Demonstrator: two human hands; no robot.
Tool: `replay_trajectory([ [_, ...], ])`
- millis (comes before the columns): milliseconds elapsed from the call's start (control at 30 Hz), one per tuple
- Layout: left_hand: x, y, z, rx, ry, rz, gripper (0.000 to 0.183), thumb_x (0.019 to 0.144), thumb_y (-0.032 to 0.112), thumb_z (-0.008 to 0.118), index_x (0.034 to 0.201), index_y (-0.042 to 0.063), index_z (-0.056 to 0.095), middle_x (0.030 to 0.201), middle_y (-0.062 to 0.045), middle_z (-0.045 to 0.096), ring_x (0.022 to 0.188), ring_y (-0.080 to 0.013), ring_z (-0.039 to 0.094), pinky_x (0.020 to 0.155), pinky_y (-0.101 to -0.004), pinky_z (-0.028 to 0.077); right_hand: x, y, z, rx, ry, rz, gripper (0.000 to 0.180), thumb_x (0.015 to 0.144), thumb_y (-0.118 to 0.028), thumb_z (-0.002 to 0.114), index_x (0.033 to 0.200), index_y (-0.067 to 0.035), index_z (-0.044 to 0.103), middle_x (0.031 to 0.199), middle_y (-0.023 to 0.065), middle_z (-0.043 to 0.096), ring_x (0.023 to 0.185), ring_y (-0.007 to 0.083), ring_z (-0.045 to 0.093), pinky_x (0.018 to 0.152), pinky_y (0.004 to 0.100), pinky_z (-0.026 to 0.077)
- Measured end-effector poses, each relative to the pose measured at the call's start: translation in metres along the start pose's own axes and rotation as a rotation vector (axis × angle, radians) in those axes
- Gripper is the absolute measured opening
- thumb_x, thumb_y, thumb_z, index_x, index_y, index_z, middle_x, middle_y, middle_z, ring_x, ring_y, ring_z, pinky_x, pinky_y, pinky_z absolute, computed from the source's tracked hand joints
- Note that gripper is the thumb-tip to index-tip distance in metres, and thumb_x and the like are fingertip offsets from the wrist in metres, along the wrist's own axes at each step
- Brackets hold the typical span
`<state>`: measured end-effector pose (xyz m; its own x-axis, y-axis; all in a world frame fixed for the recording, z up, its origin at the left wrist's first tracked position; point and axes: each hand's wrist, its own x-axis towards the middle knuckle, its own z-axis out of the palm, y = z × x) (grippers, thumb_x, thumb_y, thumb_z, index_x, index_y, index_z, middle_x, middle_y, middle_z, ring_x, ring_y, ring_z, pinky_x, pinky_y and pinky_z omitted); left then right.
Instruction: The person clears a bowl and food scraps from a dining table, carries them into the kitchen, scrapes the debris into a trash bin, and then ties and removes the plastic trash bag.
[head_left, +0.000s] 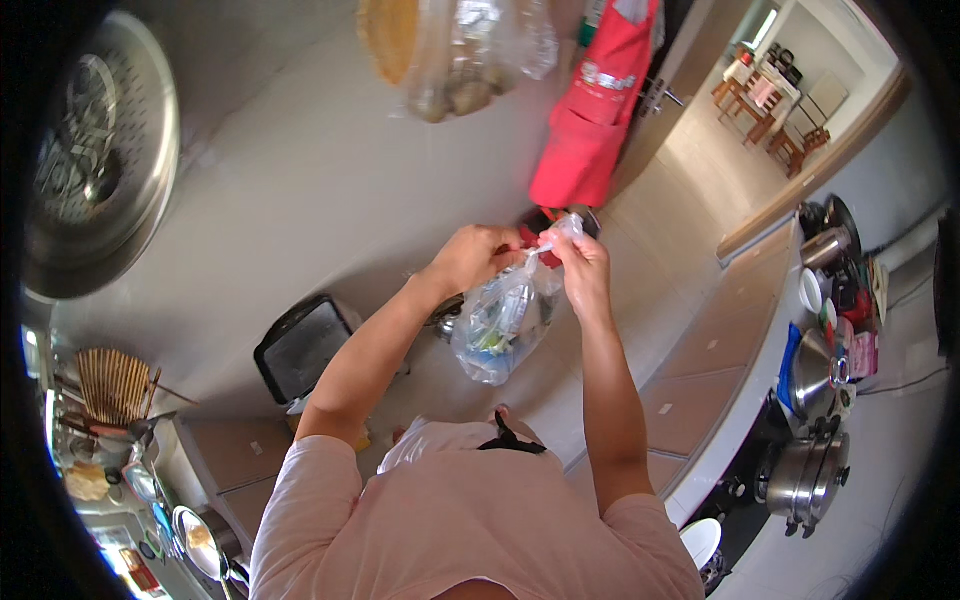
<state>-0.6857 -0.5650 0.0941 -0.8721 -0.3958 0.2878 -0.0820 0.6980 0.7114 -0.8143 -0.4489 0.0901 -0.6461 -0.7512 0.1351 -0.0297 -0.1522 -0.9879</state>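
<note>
A clear plastic bag (495, 330) hangs in front of me, filled with what looks like crumpled wrappers and other scraps. Its gathered neck is pinched by my left hand (480, 259) on one side. My right hand (577, 266) grips the twisted top of the bag on the other side, with a tuft of plastic sticking up above the fingers. Behind the bag, partly covered by it, are a shiny metal object (448, 326) and a red and black item near the wall. What exactly the bag holds is hard to make out through the plastic.
An open black-rimmed bin (307, 349) stands left of the bag. A red apron (589, 127) and plastic bags (465, 67) hang on the wall beside an open door (667, 90). Along the right counter sit a steel steamer pot (806, 480) and a white bowl (701, 541).
</note>
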Motion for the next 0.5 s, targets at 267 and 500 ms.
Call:
replay_trajectory([
  [267, 0.086, 0.003, 0.118, 0.289, 0.032, 0.049, 0.015, 0.074, 0.021, 0.058, 0.075, 0.006, 0.054, 0.068, -0.012, 0.057, 0.065, -0.0309, 0.056, 0.056, -0.0401, 0.044, 0.011, 0.016, -0.162, -0.130, 0.351, 0.035, 0.017, 0.082, -0.014, 0.055, 0.086, 0.001, 0.062, 0.081, 0.0053, 0.061, 0.073, 0.0095, 0.055, 0.066, 0.0219, 0.045],
  [500, 0.203, 0.036, 0.218, 0.157, -0.240, -0.022, 0.020, 0.073, 0.027, 0.060, 0.079, 0.008, 0.057, 0.073, -0.009, 0.057, 0.068, -0.0247, 0.058, 0.061, -0.0346, 0.046, 0.057, 0.052, -0.264, -0.319, 0.508, 0.023, 0.015, 0.080, -0.013, 0.054, 0.079, -0.003, 0.064, 0.071, 0.0010, 0.060, 0.064, 0.0073, 0.052, 0.057, 0.0206, 0.042],
])
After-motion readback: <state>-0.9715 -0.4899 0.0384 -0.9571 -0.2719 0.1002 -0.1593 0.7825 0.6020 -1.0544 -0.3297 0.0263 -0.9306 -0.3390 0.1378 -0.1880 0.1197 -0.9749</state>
